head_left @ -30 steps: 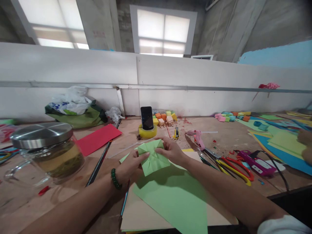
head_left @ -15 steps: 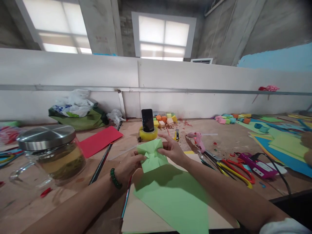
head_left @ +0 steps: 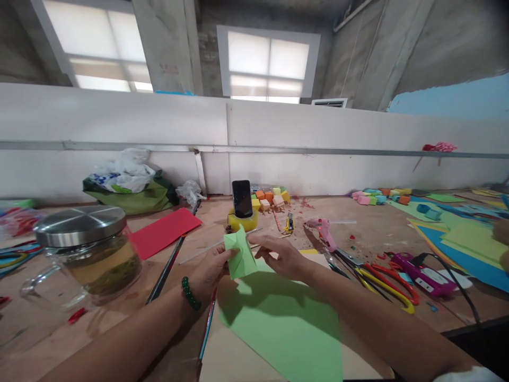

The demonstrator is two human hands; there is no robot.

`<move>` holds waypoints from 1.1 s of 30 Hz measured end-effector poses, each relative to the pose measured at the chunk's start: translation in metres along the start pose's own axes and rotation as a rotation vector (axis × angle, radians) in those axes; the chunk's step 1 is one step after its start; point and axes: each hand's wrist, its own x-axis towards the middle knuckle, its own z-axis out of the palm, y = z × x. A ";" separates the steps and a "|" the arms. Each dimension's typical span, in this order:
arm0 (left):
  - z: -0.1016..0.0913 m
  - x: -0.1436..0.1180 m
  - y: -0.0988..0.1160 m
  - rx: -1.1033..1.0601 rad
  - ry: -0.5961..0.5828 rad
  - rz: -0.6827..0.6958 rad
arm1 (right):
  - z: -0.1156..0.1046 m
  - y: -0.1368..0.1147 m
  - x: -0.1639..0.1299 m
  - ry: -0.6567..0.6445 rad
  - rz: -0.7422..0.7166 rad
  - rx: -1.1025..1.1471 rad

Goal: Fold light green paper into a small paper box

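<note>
A small light-green paper (head_left: 242, 261) with creases and a partly raised right side is held above the work surface. My left hand (head_left: 214, 265), with a green bead bracelet on the wrist, pinches its left side between thumb and fingers. At the right edge of this paper is my right hand (head_left: 282, 255), its fingers bent and closed with the tips against the paper; the exact grip is partly hidden. Below both hands, a larger green sheet (head_left: 282, 323) lies on a pale board (head_left: 230, 355).
A phone (head_left: 242, 199) stands in a yellow tape roll (head_left: 243, 222). Left are a glass teapot (head_left: 95, 260) and red paper (head_left: 167, 232). Right lie a pink glue gun (head_left: 326, 233), scissors (head_left: 387, 286) and a purple device (head_left: 423, 273). Paper cubes (head_left: 268, 197) sit behind; another person's hand (head_left: 501, 233) is far right.
The small green paper has turned, and its right side now stands up. My right fingers have shifted from its front face to its right edge. My left hand keeps its grip.
</note>
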 end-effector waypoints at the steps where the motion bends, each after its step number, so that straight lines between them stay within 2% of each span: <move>1: 0.000 0.000 0.000 0.008 0.006 0.014 | 0.001 0.000 0.000 -0.014 -0.023 -0.024; 5: -0.001 -0.001 -0.003 0.016 -0.014 0.115 | 0.000 -0.003 -0.001 0.122 -0.036 -0.093; 7: -0.002 -0.002 -0.004 0.038 -0.032 0.136 | -0.003 -0.004 -0.001 0.143 -0.057 -0.155; 10: -0.001 -0.003 -0.002 0.066 -0.036 0.151 | -0.006 -0.003 -0.001 -0.005 -0.093 -0.282; 12: 0.000 -0.003 -0.001 0.061 -0.043 0.163 | -0.006 -0.001 0.000 -0.084 -0.086 -0.289; 15: 0.001 -0.003 0.000 0.061 -0.070 0.130 | -0.003 0.002 0.000 -0.082 -0.069 -0.152; 20: 0.002 -0.002 -0.001 0.045 -0.045 0.059 | -0.002 0.007 0.002 0.030 -0.032 0.044; 23: 0.002 -0.001 0.001 -0.015 0.016 0.090 | -0.002 0.009 0.003 0.119 0.062 0.158; 27: -0.002 -0.001 0.004 -0.002 0.077 0.174 | 0.000 0.009 0.005 0.219 0.275 0.369; 30: -0.005 -0.002 0.002 0.054 -0.010 0.172 | 0.002 0.009 0.007 0.253 0.361 0.525; 33: -0.005 -0.002 -0.001 0.118 -0.089 0.174 | 0.004 0.007 0.008 0.287 0.348 0.557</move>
